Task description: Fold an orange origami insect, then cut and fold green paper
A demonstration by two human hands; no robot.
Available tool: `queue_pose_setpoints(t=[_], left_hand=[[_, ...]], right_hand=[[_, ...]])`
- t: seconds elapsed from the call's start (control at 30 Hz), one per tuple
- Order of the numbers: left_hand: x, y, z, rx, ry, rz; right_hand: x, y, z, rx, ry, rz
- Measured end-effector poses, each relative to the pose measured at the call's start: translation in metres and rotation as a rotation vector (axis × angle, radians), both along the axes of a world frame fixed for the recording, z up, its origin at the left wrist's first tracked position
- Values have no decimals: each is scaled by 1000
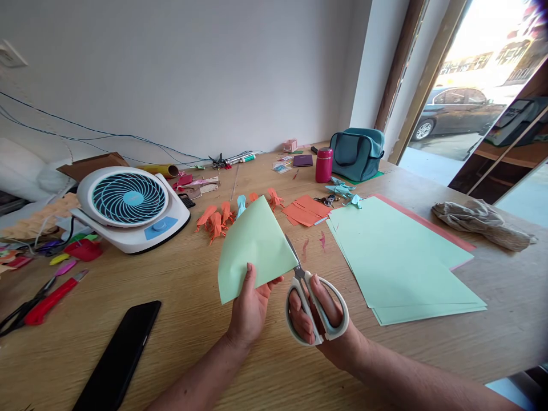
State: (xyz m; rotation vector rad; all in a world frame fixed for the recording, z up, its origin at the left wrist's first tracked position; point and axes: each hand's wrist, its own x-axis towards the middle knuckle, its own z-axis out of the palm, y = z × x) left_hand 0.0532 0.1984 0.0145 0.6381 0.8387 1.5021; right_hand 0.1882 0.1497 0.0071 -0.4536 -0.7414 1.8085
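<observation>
My left hand (250, 305) grips a pale green sheet of paper (257, 245) near its lower edge, thumb on top, with the sheet curved and raised above the table. My right hand (319, 314) has its fingers through the handles of white-handled scissors (299, 274). The scissor blades meet the right edge of the held paper, partly hidden by it. Right of the scissors lie large pale green sheets (398, 257) over red-pink paper (428, 222). Beyond the held sheet are folded orange paper pieces (216, 222) and a stack of orange paper (306, 211).
A white fan (128, 200) stands at the left, with a black phone (120, 354) and red-handled cutter (51, 299) nearer me. A pink flask (324, 165) and teal bag (357, 154) stand at the back. Crumpled cloth (482, 222) lies at the right.
</observation>
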Motion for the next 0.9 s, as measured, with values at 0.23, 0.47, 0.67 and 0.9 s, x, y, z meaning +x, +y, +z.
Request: queue_pose_setpoints(t=[0.23, 0.47, 0.67, 0.9], left_hand=[[0, -1, 0, -4, 10, -9], [0, -1, 1, 3, 0, -7], [0, 1, -2, 23, -16, -8], [2, -2, -6, -37, -9, -69]], right_hand=[[-1, 1, 2, -11, -11, 10], [1, 0, 7, -1, -21, 49], [3, 1, 4, -31, -7, 113], [5, 5, 6, -13, 15, 93]])
